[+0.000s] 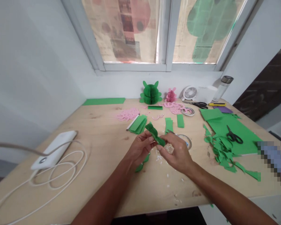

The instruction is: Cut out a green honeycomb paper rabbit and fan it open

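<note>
The left grip (140, 148) and right grip (175, 153) are both narrow, thumbs and fingers pinching opposite ends of a folded green paper strip (155, 133), which sits in the air above the bench between the 2 hands. Holding both ends seems to keep its layers pressed together. A smaller green piece (142, 163) shows beneath the left hand, and a crumpled clear scrap (170, 148) lies just beside the right. Close by is a tape roll (184, 140), probably kept within easy reach. Stacked green strips (138, 124) and pink paper cut-outs (127, 114) lie further out, sorted by colour, it seems. Beyond them stand 2 honeycomb paper figures, 1 green (151, 93) and 1 pink (170, 96). To the right, black-handled scissors (234, 136) rest on a green sheet (231, 134) amid offcuts (222, 153). A white power bank (53, 150) lies far left on the bench (96, 125).
</note>
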